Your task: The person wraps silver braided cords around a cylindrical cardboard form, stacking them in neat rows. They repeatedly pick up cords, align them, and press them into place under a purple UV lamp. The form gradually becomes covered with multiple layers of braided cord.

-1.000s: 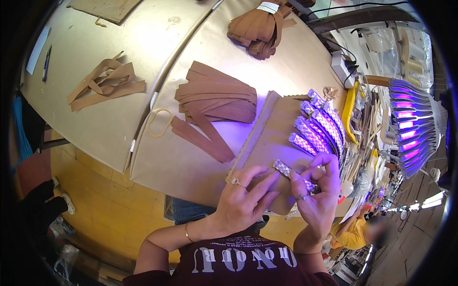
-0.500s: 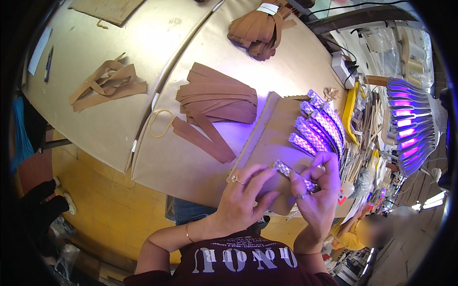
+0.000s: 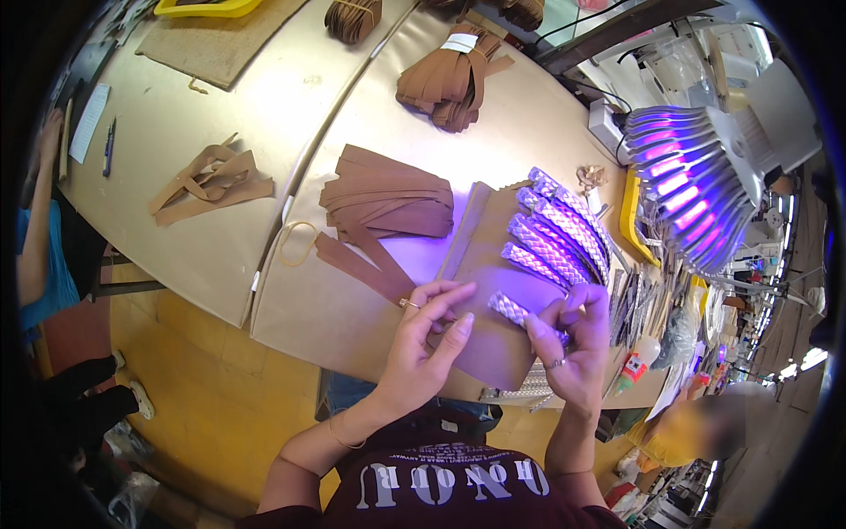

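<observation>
Looking down through the head camera: right hand [image 3: 573, 348] pinched closed around one end of a short braided strip [image 3: 514, 310], silvery under violet light, held just above a brown cardboard sheet [image 3: 493, 264] near the table's front edge; left hand [image 3: 423, 344] half open beside it, fingers [image 3: 449, 295] spread and slightly curled, holding nothing, fingertips close to the strip's free end but contact impossible to tell. Lying in a row on the same sheet, just beyond the hands, several more braided strips [image 3: 555, 234], side by side and slanted. Shining over them from the right, a finned lamp [image 3: 696, 189] glowing purple. Fanned out left of the sheet, a stack of brown leather strips [image 3: 388, 194], with a loose rubber band [image 3: 298, 242] just beside it on the tan table [image 3: 264, 106]. Farther left, a tangle of tan straps [image 3: 207, 181]; at the far side, a banded bundle of brown strips [image 3: 449, 79]. Crowding the right edge behind the sheet, a yellow tray [image 3: 633, 220] and cluttered tools, too small to make out. At the left rim, another person's arm [image 3: 40, 220] in a blue sleeve
</observation>
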Available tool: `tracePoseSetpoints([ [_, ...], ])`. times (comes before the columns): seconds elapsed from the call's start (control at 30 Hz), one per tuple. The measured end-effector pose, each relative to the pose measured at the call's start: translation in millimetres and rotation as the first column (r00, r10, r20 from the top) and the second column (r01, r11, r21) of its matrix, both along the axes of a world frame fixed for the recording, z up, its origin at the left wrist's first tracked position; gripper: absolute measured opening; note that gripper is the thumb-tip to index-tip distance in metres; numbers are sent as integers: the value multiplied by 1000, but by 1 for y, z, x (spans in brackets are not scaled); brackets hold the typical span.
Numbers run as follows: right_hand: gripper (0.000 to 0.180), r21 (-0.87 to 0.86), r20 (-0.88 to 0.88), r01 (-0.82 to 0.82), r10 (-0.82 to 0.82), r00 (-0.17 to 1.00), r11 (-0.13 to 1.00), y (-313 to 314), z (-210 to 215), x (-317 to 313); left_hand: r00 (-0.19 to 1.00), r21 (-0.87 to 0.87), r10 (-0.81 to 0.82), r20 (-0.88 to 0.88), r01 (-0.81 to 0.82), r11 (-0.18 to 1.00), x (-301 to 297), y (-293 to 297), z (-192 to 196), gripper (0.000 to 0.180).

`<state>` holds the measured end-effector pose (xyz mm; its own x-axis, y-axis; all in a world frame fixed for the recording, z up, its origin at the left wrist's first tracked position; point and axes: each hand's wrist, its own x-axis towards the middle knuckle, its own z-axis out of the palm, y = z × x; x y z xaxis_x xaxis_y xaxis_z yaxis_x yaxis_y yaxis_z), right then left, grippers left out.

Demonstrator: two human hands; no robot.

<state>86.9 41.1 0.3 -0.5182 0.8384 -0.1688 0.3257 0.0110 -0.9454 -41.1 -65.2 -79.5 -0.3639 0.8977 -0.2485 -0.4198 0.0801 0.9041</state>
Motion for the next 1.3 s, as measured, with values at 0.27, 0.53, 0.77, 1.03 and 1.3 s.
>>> tracePoseSetpoints([
  [0.27, 32, -20, -61, -105, 104, 993, 994, 1, -5, 20, 985, 182, -39, 165, 8, 983, 1, 10, 15, 21],
  [0.53, 30, -13, -37, -124, 123, 992, 992, 3, -5, 17, 988, 152, 52, 149, -75, 986, 7, 9, 19, 19],
  [0.77, 29, -341, -264, -32, -63, 962, 939, 13, 7, 16, 986, 146, 144, 85, -156, 977, 13, 14, 13, 20],
  [1.03, 32, -68, -89, -83, 76, 993, 994, 1, -3, 13, 966, 130, 81, 246, -115, 985, 8, 12, 13, 21],
  [1.3, 36, 15, -67, -76, 77, 995, 997, 3, -11, 12, 955, 102, 56, 292, -90, 991, 5, 11, 11, 21],
])
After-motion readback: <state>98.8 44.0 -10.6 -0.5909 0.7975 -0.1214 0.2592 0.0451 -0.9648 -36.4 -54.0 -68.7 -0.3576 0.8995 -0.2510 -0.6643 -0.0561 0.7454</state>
